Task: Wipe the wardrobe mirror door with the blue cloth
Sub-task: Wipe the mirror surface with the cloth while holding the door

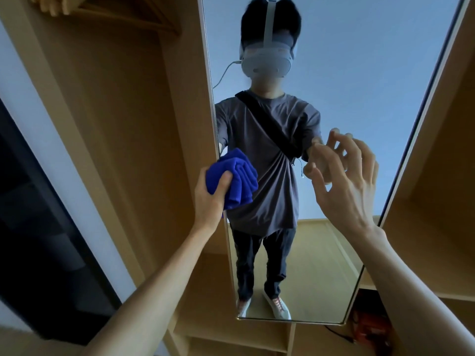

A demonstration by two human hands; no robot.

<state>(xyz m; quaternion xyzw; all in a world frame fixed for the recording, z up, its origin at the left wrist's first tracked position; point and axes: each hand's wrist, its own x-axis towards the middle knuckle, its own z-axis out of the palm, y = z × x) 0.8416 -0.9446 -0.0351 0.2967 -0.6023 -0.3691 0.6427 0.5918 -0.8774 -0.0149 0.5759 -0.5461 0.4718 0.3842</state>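
Two hands are raised before the mirror door (334,73): the left hand (210,194) clenches the bunched blue cloth (236,176) at the glass's left edge, about mid-height, while the right hand (347,176) hovers near the glass, fingers loosely spread, holding nothing. No wiped streaks show, so I judge nearly the whole pane remains.

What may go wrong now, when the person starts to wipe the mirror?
1. The right hand reaches bare toward the mirror door; it may leave fingerprints.
2. The left hand holds the blue cloth bunched at the mirror's left edge, so it may wipe only narrow strips.
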